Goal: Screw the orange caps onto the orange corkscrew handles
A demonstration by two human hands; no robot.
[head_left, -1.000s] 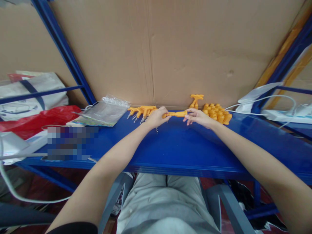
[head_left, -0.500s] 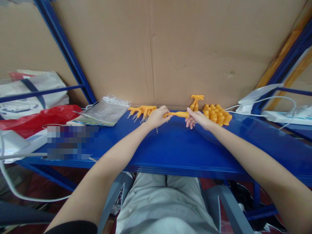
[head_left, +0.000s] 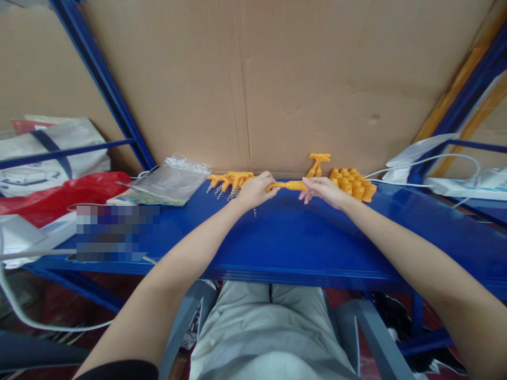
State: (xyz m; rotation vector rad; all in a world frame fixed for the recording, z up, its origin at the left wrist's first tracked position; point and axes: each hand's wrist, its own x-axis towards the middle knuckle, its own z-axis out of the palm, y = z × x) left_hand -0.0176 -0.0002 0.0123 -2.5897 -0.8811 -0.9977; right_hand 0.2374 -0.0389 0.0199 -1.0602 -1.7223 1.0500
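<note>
Both hands hold one orange plastic piece [head_left: 288,185] level above the blue shelf [head_left: 293,237], close to the cardboard back wall. My left hand [head_left: 255,191] grips its left end and my right hand [head_left: 322,190] pinches its right end. Behind my left hand lies a row of orange T-shaped parts with small metal springs [head_left: 228,182]. A heap of orange caps [head_left: 354,184] sits just right of my right hand, and one orange T-shaped part [head_left: 318,162] stands upright behind it. A loose spring [head_left: 255,212] lies under my left wrist.
A clear plastic bag [head_left: 170,182] lies left of the orange parts, with a red bag [head_left: 59,195] and a white bag [head_left: 43,153] further left. White cables and a power strip [head_left: 455,184] occupy the right end. Blue rack posts rise on both sides.
My right hand shifted slightly along the orange piece and its fingers re-gripped the right end. My left hand stayed where it was.
</note>
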